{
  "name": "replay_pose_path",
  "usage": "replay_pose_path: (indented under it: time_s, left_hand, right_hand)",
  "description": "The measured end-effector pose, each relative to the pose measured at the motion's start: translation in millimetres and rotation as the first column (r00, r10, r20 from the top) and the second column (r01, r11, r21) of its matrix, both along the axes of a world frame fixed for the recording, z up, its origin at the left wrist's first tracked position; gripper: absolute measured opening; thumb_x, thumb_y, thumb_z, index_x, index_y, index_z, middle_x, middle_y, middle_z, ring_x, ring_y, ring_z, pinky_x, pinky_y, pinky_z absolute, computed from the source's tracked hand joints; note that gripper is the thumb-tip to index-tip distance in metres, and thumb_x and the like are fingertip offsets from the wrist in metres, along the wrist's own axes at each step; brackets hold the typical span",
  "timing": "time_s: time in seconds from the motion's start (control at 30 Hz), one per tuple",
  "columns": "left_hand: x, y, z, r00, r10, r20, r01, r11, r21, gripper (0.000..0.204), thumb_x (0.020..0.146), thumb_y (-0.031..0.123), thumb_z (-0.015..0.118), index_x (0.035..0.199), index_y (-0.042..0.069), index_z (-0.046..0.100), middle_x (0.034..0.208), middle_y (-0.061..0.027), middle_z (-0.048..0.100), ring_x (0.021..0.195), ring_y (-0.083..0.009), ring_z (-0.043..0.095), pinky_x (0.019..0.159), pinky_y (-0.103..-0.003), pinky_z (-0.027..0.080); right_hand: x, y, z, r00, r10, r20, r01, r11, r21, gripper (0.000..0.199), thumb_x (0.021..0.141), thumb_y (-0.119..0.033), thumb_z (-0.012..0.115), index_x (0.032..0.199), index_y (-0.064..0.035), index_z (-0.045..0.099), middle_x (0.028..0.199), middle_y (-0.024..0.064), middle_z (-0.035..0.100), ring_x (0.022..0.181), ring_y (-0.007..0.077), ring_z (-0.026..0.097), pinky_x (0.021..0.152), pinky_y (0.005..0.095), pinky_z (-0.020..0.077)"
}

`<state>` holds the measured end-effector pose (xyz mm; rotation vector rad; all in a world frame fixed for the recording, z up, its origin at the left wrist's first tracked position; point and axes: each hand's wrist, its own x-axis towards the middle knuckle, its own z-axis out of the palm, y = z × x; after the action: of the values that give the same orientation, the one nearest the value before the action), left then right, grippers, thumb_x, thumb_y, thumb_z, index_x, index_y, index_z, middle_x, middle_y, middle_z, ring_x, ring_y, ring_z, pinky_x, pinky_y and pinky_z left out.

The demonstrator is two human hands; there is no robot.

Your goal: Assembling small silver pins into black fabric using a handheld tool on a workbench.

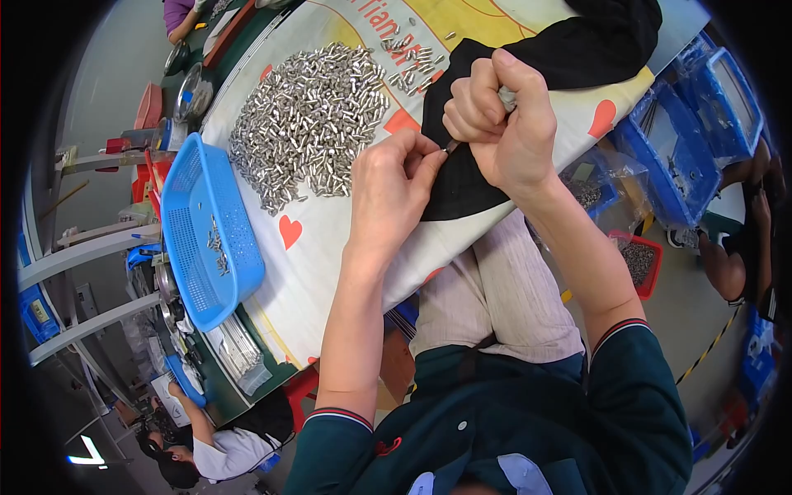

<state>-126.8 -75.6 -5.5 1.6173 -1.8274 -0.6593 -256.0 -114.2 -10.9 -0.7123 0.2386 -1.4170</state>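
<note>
My left hand (386,191) pinches a small silvery metal piece (446,151) between thumb and fingertips. My right hand (513,124) is closed in a fist, thumb uppermost, around something pale (506,98) that shows only in part. A thin dark tip sticks out below that fist, close to the left fingertips; its kind is unclear. Under both hands lies a black cloth (462,186). Left of them spreads a big heap of small silvery metal pieces (309,115), and a looser scatter of similar pieces (415,70) lies beyond the hands.
A blue plastic basket (247,268) holding a few metal pieces stands at the table's left. The tabletop has a printed cloth (318,252). At right are blue crates (672,157) and a red bin (648,264) of small parts. Other people sit at lower left, upper left and far right.
</note>
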Motion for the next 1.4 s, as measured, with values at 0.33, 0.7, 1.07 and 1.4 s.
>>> replay_pose_path:
  time_s: [0.33,0.7,1.07,1.4]
  left_hand:
    - [-0.9,-0.5,0.1,1.000,0.010,0.014,-0.010,1.000,-0.005,0.008,0.069,0.004,0.064,0.068,-0.002,0.058,0.050,-0.0104,0.052,0.042,-0.0187,0.048,0.046,-0.030,0.040]
    - [0.0,-2.8,-2.1,0.998,0.002,-0.057,-0.002,1.000,0.003,0.007,0.068,0.002,0.063,0.067,-0.003,0.058,0.050,-0.0112,0.053,0.043,-0.0194,0.050,0.047,-0.030,0.040]
    - [0.0,-1.6,0.9,0.998,-0.035,-0.052,0.031,0.997,-0.070,0.008,0.070,0.003,0.061,0.069,-0.003,0.056,0.049,-0.0106,0.051,0.042,-0.0198,0.047,0.046,-0.030,0.039]
    - [18.5,-3.1,6.6,0.346,0.241,-0.907,0.255,0.906,0.338,0.010,0.080,0.012,0.059,0.078,0.002,0.055,0.070,-0.0020,0.055,0.051,-0.0048,0.039,0.048,-0.018,0.032]
  right_hand:
    - [0.4,-0.3,-0.2,1.000,0.001,0.003,-0.001,1.000,0.000,0.039,0.088,-0.026,0.036,0.053,-0.0072,0.032,0.044,-0.0024,0.025,0.038,0.0064,0.018,0.038,0.0234,0.0166]
    - [6.8,5.0,6.6,0.976,-0.057,-0.210,0.044,0.997,-0.064,0.041,0.088,-0.028,0.034,0.052,-0.0085,0.028,0.044,-0.0019,0.022,0.041,0.0076,0.015,0.040,0.0249,0.0153]
    - [16.9,8.4,6.1,0.966,-0.117,-0.229,0.098,0.991,-0.090,0.039,0.086,-0.019,0.044,0.052,-0.0071,0.029,0.049,-0.0060,0.030,0.046,0.0025,0.023,0.040,0.0223,0.0195]
    - [9.8,7.9,5.8,0.976,-0.076,-0.204,0.068,0.997,-0.047,0.042,0.089,-0.027,0.035,0.051,-0.0091,0.027,0.044,-0.0019,0.023,0.039,0.0075,0.016,0.039,0.0248,0.0153]
